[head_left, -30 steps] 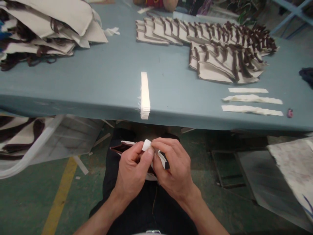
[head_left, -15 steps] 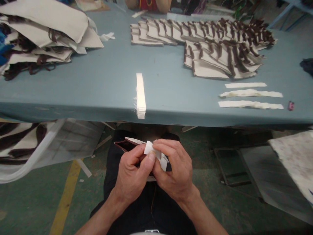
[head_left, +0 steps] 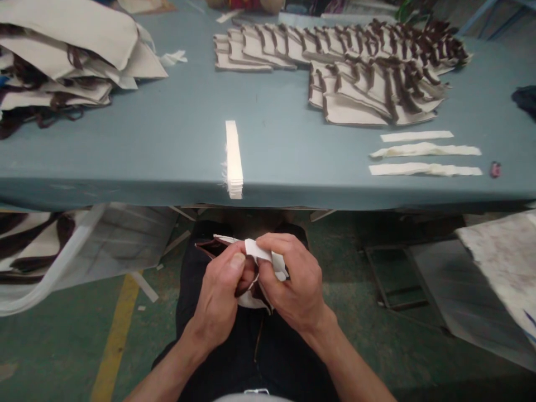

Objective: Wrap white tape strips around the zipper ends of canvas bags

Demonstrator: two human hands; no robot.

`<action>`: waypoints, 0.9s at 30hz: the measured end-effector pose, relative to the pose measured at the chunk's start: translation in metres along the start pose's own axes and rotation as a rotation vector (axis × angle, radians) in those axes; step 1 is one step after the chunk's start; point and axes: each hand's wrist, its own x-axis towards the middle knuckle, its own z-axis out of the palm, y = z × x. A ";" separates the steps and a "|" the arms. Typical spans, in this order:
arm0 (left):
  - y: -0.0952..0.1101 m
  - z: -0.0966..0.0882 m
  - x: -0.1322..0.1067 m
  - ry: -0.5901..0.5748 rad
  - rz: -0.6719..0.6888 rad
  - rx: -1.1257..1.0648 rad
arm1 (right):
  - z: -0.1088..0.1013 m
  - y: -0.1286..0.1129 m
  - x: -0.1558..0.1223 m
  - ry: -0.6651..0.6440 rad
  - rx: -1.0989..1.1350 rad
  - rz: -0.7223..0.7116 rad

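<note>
Over my lap, both hands work close together on a white and dark brown fabric piece [head_left: 253, 300], mostly covered by my fingers. My left hand [head_left: 221, 290] is closed, thumb and fingers pinching the edge of this piece. My right hand [head_left: 291, 279] pinches a short white strip [head_left: 257, 249] between thumb and forefinger; the strip's free end points toward my left fingertips. Part of the fabric piece juts out past my left hand, showing a brown inside. Whether the strip is joined to the piece is hidden.
A stack of white strips [head_left: 234, 159] lies at the edge of the blue-green table [head_left: 276, 151]. Beyond are overlapping brown-edged fabric pieces [head_left: 355, 111], a cloth pile [head_left: 84, 33] and loose strips [head_left: 425, 170]. A white bin [head_left: 96, 223] stands at lower left.
My left thumb has drawn back from the white strip, and my left hand has shifted slightly left. My right hand keeps the strip. The view has shifted a little.
</note>
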 end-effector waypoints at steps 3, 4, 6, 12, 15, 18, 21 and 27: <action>-0.011 -0.002 -0.002 0.043 -0.052 -0.035 | 0.010 -0.001 -0.004 -0.005 0.169 0.206; -0.014 -0.003 -0.003 0.047 -0.066 -0.047 | 0.015 -0.001 -0.005 0.002 0.242 0.320; -0.020 -0.007 -0.006 0.073 -0.103 -0.049 | 0.025 0.000 -0.011 0.032 0.409 0.579; -0.045 -0.034 -0.015 0.350 -0.105 0.195 | 0.066 0.018 -0.039 0.070 0.834 1.125; -0.056 -0.050 -0.029 0.413 -0.112 0.301 | 0.084 0.027 -0.056 0.026 0.898 1.234; -0.058 -0.062 -0.047 0.397 -0.147 0.376 | 0.095 0.033 -0.067 -0.047 0.950 1.322; -0.051 -0.070 -0.061 0.301 -0.199 0.410 | 0.099 0.037 -0.071 -0.111 0.961 1.361; -0.033 -0.075 -0.063 0.151 -0.232 0.496 | 0.094 0.033 -0.065 -0.178 0.901 1.295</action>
